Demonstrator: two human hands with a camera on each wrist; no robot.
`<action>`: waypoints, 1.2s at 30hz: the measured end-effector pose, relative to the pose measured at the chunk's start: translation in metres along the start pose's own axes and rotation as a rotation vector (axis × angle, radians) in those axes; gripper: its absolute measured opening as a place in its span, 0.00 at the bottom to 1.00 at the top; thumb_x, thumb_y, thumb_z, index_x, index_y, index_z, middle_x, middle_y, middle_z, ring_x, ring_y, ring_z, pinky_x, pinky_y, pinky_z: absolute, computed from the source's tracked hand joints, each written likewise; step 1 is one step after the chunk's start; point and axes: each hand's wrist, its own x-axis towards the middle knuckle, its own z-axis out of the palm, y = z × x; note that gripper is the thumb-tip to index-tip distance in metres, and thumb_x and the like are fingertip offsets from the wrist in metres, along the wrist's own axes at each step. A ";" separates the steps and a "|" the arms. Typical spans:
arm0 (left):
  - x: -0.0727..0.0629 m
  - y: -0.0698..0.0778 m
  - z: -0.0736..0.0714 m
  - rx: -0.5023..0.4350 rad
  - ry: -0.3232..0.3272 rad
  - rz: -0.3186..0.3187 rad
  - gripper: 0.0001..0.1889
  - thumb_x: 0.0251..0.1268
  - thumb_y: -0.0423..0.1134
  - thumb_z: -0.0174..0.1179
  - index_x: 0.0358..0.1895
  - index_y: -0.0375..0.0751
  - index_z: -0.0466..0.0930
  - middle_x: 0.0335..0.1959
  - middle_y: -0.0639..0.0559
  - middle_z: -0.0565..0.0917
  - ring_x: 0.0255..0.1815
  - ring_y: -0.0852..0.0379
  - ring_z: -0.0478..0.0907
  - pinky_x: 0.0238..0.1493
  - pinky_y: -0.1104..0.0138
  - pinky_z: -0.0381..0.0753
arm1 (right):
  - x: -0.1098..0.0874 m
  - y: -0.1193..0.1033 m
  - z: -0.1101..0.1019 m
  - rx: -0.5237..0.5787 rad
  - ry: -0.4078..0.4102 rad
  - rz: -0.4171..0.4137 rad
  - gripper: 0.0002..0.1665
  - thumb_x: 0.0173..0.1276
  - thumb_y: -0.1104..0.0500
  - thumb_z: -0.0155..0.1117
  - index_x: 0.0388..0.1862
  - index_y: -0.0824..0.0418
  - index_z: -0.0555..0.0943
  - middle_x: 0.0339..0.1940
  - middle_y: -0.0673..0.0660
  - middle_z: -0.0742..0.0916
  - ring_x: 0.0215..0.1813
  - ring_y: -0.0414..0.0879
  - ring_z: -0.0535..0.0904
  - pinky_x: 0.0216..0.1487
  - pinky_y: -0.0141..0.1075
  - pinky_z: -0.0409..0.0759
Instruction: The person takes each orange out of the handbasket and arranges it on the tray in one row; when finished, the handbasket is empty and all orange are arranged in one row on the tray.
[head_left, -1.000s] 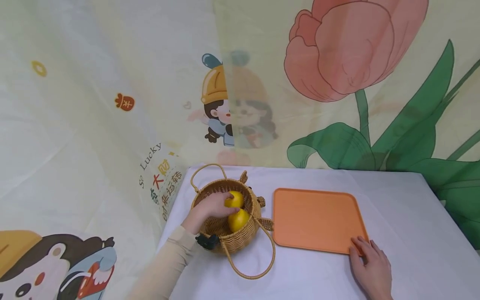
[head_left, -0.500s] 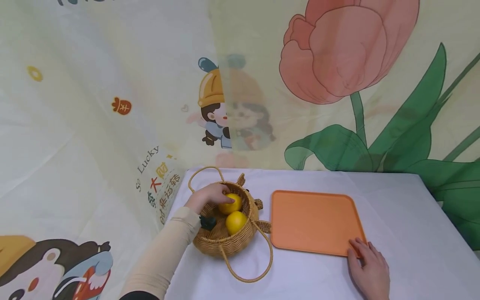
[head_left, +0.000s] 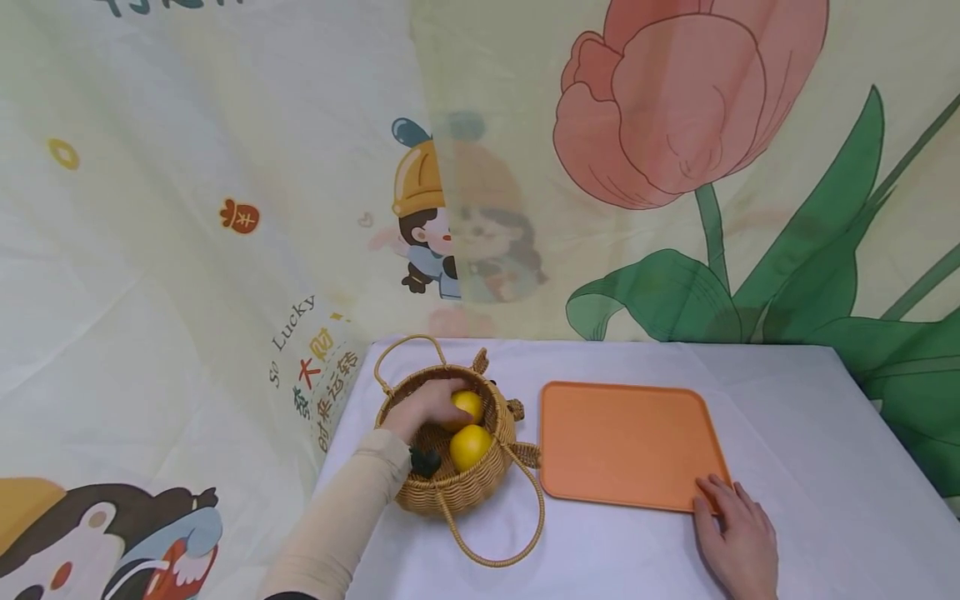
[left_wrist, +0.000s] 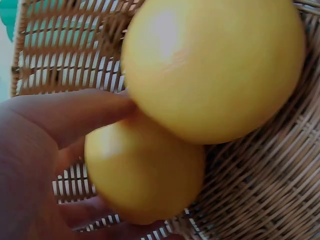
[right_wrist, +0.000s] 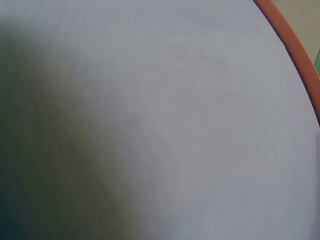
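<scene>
At the left of the table stands a round wicker basket (head_left: 457, 496) with two smooth yellow fruits inside. My left hand (head_left: 431, 404) reaches down into it, thumb and fingers curled round the farther yellow fruit (head_left: 467, 407). In the left wrist view, that fruit (left_wrist: 145, 172) sits between thumb and fingers; the nearer fruit (left_wrist: 215, 65) lies against it and looks larger. My right hand (head_left: 738, 533) rests at the near right corner of an orange tray (head_left: 630, 446), fingertips on its rim. The right wrist view shows only white cloth and an orange rim (right_wrist: 295, 55).
One basket handle (head_left: 498, 565) droops onto the white tablecloth (head_left: 592, 550) at the front; the other handle (head_left: 405, 340) stands at the back. A wicker trim piece (head_left: 527, 454) on the basket nearly meets the tray. Printed cloth hangs behind and at left.
My left hand lifted slightly and shifted over the farther fruit, then sank lower round it. The basket and fruits stay nearly in place. My right hand keeps to the tray corner.
</scene>
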 end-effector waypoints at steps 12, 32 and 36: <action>-0.003 -0.005 0.011 -0.022 0.104 0.026 0.33 0.60 0.48 0.74 0.67 0.40 0.76 0.59 0.40 0.81 0.60 0.40 0.76 0.61 0.49 0.75 | -0.001 -0.004 0.004 -0.011 -0.002 0.036 0.23 0.77 0.59 0.57 0.65 0.70 0.77 0.70 0.73 0.75 0.78 0.69 0.56 0.78 0.61 0.40; -0.006 -0.009 0.017 -0.076 0.171 0.020 0.32 0.54 0.42 0.76 0.64 0.42 0.79 0.56 0.40 0.82 0.61 0.36 0.72 0.59 0.46 0.74 | -0.001 -0.004 0.000 -0.025 -0.020 0.042 0.24 0.77 0.57 0.56 0.65 0.70 0.77 0.70 0.73 0.74 0.78 0.70 0.54 0.77 0.62 0.38; -0.006 -0.008 0.016 -0.065 0.175 0.023 0.32 0.54 0.41 0.76 0.64 0.41 0.79 0.55 0.39 0.82 0.61 0.36 0.72 0.58 0.46 0.75 | 0.000 -0.004 0.001 -0.025 -0.024 0.049 0.24 0.77 0.57 0.57 0.65 0.70 0.76 0.71 0.73 0.73 0.78 0.70 0.53 0.78 0.61 0.37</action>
